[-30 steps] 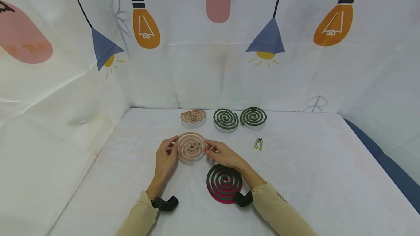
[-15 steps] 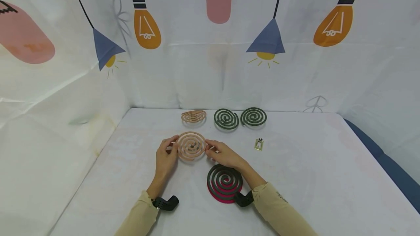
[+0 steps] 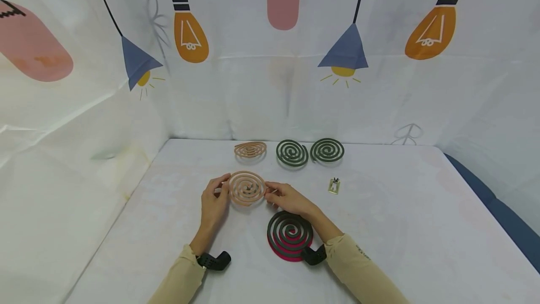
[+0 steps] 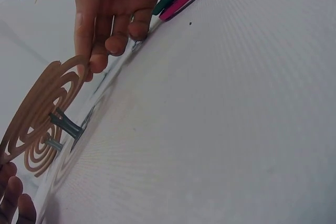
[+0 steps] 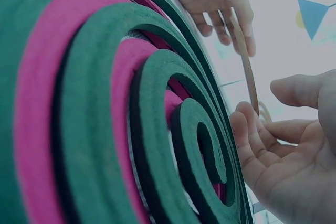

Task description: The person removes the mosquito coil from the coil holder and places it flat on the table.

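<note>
A tan mosquito coil (image 3: 247,188) lies between the two hands, raised above the table on a small metal stand (image 4: 67,124) that shows under its centre. At its left rim, the left hand (image 3: 214,205) holds the edge between thumb and fingers. From the opposite side the right hand (image 3: 292,200) holds the right rim with its fingertips, its wrist over the stacked coils. Those are a dark green coil (image 3: 281,220) and a red-pink coil (image 3: 283,256) beneath it, large in the right wrist view, where the pink shows through the green turns.
Behind stand another tan coil (image 3: 250,149) and two green coils, one left (image 3: 292,153) and one right (image 3: 327,149), all raised off the table. A small gold-coloured metal stand (image 3: 333,186) lies at the right. A white cloth wall with printed lamps rises along the table's back edge.
</note>
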`<act>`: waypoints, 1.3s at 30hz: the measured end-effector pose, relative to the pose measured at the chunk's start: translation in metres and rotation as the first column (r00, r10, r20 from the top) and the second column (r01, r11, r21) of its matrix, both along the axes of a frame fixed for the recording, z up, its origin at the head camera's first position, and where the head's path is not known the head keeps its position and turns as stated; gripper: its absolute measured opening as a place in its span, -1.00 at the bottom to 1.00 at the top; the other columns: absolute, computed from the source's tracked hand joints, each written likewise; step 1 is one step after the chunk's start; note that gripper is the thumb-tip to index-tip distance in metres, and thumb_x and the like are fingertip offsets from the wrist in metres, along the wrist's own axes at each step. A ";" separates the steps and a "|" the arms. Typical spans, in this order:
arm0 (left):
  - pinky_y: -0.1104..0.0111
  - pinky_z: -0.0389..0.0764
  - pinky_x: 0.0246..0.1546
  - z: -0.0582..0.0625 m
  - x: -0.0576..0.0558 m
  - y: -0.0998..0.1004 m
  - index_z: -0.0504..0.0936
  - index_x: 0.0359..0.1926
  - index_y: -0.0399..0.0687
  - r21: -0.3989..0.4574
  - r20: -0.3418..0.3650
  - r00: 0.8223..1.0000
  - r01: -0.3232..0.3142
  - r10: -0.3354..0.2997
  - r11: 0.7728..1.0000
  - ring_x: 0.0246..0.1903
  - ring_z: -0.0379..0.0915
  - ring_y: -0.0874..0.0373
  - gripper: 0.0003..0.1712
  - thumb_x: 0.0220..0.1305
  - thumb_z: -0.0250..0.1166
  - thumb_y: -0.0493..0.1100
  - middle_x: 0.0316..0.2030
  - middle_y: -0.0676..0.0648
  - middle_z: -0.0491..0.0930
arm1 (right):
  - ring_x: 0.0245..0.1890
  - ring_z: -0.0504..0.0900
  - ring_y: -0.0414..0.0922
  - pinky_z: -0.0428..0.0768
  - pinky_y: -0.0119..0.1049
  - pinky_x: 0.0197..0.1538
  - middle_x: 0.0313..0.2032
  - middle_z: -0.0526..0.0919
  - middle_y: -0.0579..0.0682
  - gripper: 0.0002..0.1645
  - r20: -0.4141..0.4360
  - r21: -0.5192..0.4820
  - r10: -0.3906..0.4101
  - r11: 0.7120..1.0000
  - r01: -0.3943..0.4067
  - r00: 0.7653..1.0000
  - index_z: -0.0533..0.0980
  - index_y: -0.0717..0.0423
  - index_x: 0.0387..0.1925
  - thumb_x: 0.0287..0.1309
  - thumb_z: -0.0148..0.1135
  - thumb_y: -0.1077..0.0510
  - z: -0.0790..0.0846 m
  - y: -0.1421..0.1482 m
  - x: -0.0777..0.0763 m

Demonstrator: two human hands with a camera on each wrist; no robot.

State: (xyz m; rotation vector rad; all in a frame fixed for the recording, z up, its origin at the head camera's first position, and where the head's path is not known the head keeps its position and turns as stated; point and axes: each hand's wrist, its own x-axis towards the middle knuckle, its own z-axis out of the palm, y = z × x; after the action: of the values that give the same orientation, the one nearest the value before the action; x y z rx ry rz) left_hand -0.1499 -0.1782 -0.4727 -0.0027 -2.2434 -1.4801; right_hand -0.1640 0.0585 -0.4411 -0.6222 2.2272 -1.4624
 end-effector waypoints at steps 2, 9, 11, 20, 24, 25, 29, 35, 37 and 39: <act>0.61 0.48 -0.34 0.000 0.000 0.000 0.64 0.02 -0.02 -0.002 -0.003 1.000 -0.001 0.001 1.000 -0.24 0.44 0.25 -0.71 0.33 0.15 -0.22 -0.11 -0.08 0.62 | -0.21 0.57 -0.08 0.57 -0.29 -0.21 -0.05 0.55 0.12 -0.37 -0.002 0.005 -0.001 1.000 0.001 1.000 0.18 0.29 0.35 0.34 0.01 0.12 0.001 0.000 0.000; 0.62 0.48 -0.33 0.002 0.001 0.000 0.64 0.03 -0.02 0.009 -0.004 1.000 0.001 -0.001 1.000 -0.24 0.45 0.25 -0.71 0.34 0.15 -0.21 -0.10 -0.09 0.62 | -0.14 0.56 0.04 0.59 -0.14 -0.18 -0.02 0.52 0.19 -0.37 -0.005 -0.020 0.004 1.000 -0.004 1.000 0.16 0.31 0.36 0.34 0.01 0.15 0.001 0.000 0.000; 0.63 0.47 -0.33 0.002 0.001 0.000 0.64 0.03 -0.02 0.021 -0.009 1.000 0.005 -0.005 1.000 -0.24 0.46 0.23 -0.72 0.34 0.15 -0.21 -0.10 -0.09 0.63 | -0.14 0.56 0.05 0.59 -0.15 -0.18 -0.02 0.52 0.19 -0.37 -0.006 -0.024 0.005 1.000 -0.005 1.000 0.16 0.30 0.36 0.34 0.01 0.15 0.001 0.000 0.000; 0.64 0.44 -0.31 0.001 0.002 0.001 0.63 0.05 -0.08 0.026 -0.041 0.999 0.020 -0.019 0.999 -0.21 0.50 0.08 -0.70 0.36 0.14 -0.16 -0.07 -0.16 0.62 | -0.23 0.56 -0.10 0.57 -0.34 -0.23 -0.06 0.54 0.07 -0.39 -0.039 0.017 -0.005 1.000 0.006 0.999 0.18 0.24 0.36 0.34 -0.02 0.14 0.001 0.001 0.000; 0.62 0.47 -0.28 0.002 0.002 0.002 0.64 0.04 -0.03 0.022 -0.040 0.999 0.016 -0.015 1.000 -0.20 0.53 0.16 -0.70 0.37 0.13 -0.12 -0.06 -0.10 0.63 | -0.25 0.57 -0.10 0.55 -0.33 -0.21 -0.06 0.55 0.05 -0.38 -0.037 0.027 -0.015 1.000 0.016 0.999 0.18 0.19 0.37 0.33 -0.01 0.12 0.001 0.002 0.001; 0.62 0.48 -0.28 0.002 0.002 0.002 0.64 0.03 -0.03 0.022 -0.046 0.999 0.010 -0.009 1.000 -0.21 0.54 0.19 -0.71 0.36 0.14 -0.12 -0.07 -0.08 0.64 | -0.25 0.58 -0.10 0.56 -0.32 -0.21 -0.06 0.55 0.06 -0.38 -0.037 0.025 -0.016 1.000 0.017 0.999 0.19 0.19 0.37 0.33 -0.01 0.12 0.001 0.003 0.001; 0.62 0.49 -0.31 0.000 0.001 0.003 0.66 -0.02 -0.08 0.022 -0.093 0.996 -0.011 0.013 1.000 -0.25 0.54 0.30 -0.74 0.34 0.15 -0.18 -0.12 -0.09 0.66 | -0.23 0.59 -0.02 0.59 -0.24 -0.18 -0.05 0.55 0.14 -0.38 -0.046 -0.005 -0.005 1.000 0.004 0.999 0.19 0.23 0.36 0.34 0.02 0.14 0.002 0.004 0.001; 0.63 0.49 -0.34 0.002 0.001 0.004 0.68 -0.05 -0.05 0.022 -0.068 0.998 -0.012 0.014 1.000 -0.29 0.53 0.26 -0.75 0.32 0.16 -0.20 -0.11 -0.08 0.68 | -0.16 0.57 0.15 0.59 -0.03 -0.10 -0.02 0.54 0.27 -0.38 -0.026 -0.018 0.001 1.000 -0.002 1.000 0.15 0.31 0.36 0.36 -0.01 0.19 0.005 0.007 0.002; 0.63 0.48 -0.34 0.003 0.001 0.003 0.68 -0.04 -0.04 0.036 -0.041 0.999 -0.002 0.004 0.999 -0.30 0.53 0.22 -0.75 0.33 0.17 -0.18 -0.10 -0.09 0.68 | -0.12 0.55 0.20 0.58 0.02 -0.07 -0.03 0.53 0.33 -0.40 -0.015 -0.027 0.015 1.000 -0.015 1.000 0.12 0.37 0.36 0.37 -0.05 0.22 0.011 0.008 0.006; 0.63 0.46 -0.34 0.004 0.001 0.003 0.68 -0.03 -0.04 0.058 -0.010 1.000 0.008 -0.008 0.998 -0.29 0.52 0.17 -0.75 0.33 0.18 -0.16 -0.09 -0.11 0.67 | -0.09 0.54 0.23 0.57 0.06 -0.06 -0.05 0.54 0.37 -0.42 -0.007 -0.035 0.022 0.999 -0.022 1.000 0.12 0.42 0.34 0.38 -0.08 0.25 0.019 0.010 0.011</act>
State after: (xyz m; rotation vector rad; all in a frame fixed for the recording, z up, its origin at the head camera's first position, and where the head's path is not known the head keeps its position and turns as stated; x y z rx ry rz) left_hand -0.1486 -0.1753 -0.4689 -0.0009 -2.1942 -1.5454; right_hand -0.1528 0.0682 -0.4217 -0.6618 2.1968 -1.4939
